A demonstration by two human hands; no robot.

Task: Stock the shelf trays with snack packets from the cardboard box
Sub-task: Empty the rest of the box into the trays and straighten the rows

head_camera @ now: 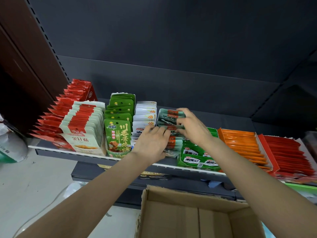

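Two hands up at the shelf (96, 156), both at the row of teal-and-red snack packets (169, 117) standing in the middle tray. Left hand (151, 141) low at the front of that row, palm down, fingers curled over the packet tops and gripping them. Right hand (190, 126) higher and further back, fingers bent, pinching a few packets near the middle of the row. Packets between the two hands tilted, not quite upright.

Open cardboard box (193, 219) directly below, under both forearms, flaps up; inside mostly bare brown bottom, contents impossible to tell from here.

Left of the worked row: white packets (145, 112), then green packets (118, 133) in a green tray, then pale packets with red tops (84, 124), then red packets (68, 100) at the far left. Right of it: green packets lying flat (197, 158) just beside the right wrist, orange packets (243, 143), and another red row (288, 155) at the shelf's right end.
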